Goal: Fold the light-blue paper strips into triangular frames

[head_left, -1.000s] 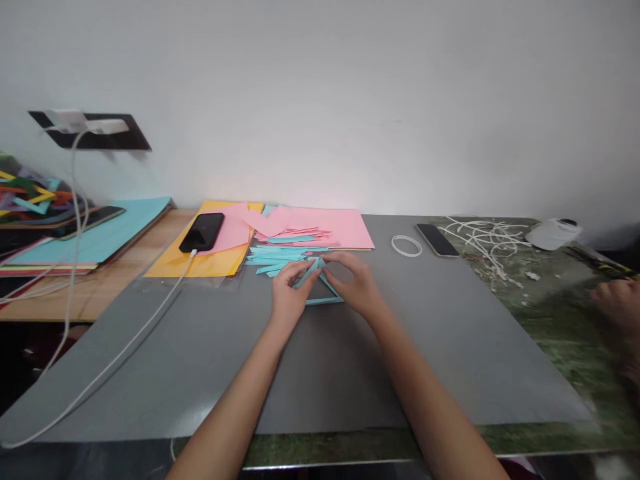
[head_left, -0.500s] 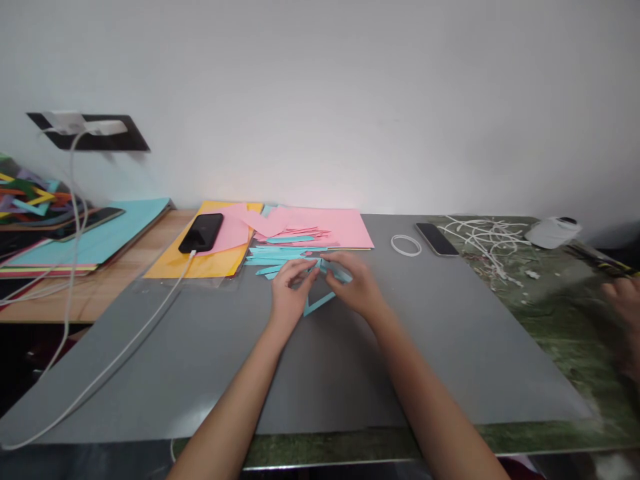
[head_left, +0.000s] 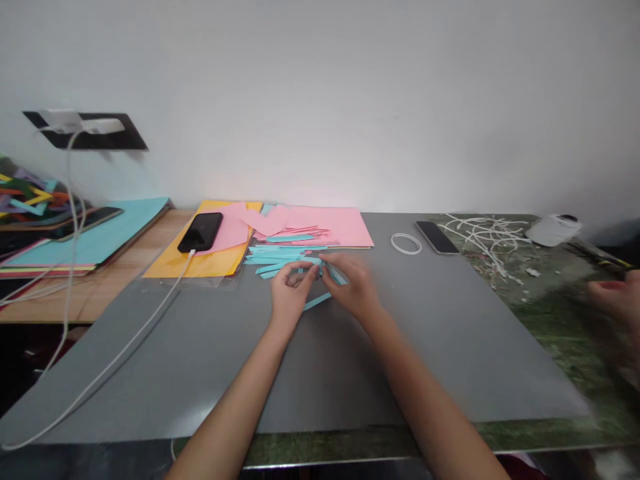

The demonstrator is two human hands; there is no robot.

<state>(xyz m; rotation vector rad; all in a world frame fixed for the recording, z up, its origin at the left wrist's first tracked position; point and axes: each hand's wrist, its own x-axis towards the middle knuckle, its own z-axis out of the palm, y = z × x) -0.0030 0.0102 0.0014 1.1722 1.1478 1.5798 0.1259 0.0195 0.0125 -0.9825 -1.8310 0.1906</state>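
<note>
Both hands meet over the middle of the grey mat [head_left: 350, 373], pinching a folded blue paper strip [head_left: 319, 302]. My left hand [head_left: 290, 293] holds it between thumb and forefinger. From the other side, my right hand [head_left: 353, 285] grips the same strip with thumb and forefinger, the fingertips nearly touching. Part of the strip slants out below the hands; the rest is hidden by my fingers. Just behind the left hand lies a pile of loose blue paper strips [head_left: 275, 256]. Beyond them are pink paper strips [head_left: 313, 233] on a pink sheet [head_left: 345, 225].
A black phone [head_left: 201, 232] with a charging cable lies on yellow paper [head_left: 165, 263] at left. A white cable loop [head_left: 406, 244], a second phone [head_left: 437, 237] and tangled white cords [head_left: 487, 241] sit at right. Another person's hand [head_left: 620, 300] shows at the right edge.
The folded blue strip has shifted between my fingers, and its lower part shows less. My hands stay in nearly the same place. The other person's hand has moved slightly left.
</note>
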